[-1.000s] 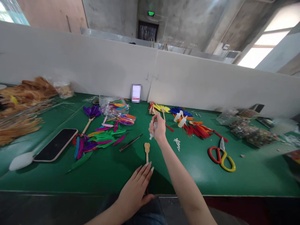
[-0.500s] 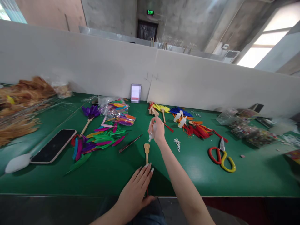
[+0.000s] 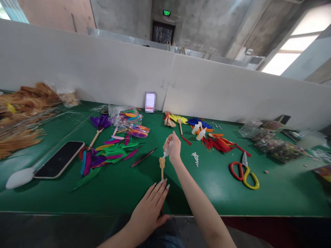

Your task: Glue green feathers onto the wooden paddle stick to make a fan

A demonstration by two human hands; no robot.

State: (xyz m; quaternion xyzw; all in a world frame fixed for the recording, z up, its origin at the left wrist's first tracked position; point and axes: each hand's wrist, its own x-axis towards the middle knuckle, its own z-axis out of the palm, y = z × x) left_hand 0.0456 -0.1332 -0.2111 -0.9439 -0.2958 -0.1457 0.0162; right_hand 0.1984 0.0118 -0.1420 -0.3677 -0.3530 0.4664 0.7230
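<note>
My left hand lies flat with fingers stretched out, pressing on the handle end of a small wooden fan stick. The wider head of this stick points away from me, and a bit of red shows under my palm. Closed in my right hand is a small whitish glue bottle, tilted nozzle-down. Its tip is at the stick's head; whether they touch I cannot tell. Tweezers lie left of the stick, and small white beads are scattered right of my right forearm.
Colourful feathers, a purple feather fan and a phone occupy the left. Red-and-yellow-handled scissors, more glue bottles and red feathers lie to the right. A white partition closes off the back.
My right hand has brought the glue bottle down and slightly nearer, so its nozzle is now at the wooden stick's head. My left hand stays in place.
</note>
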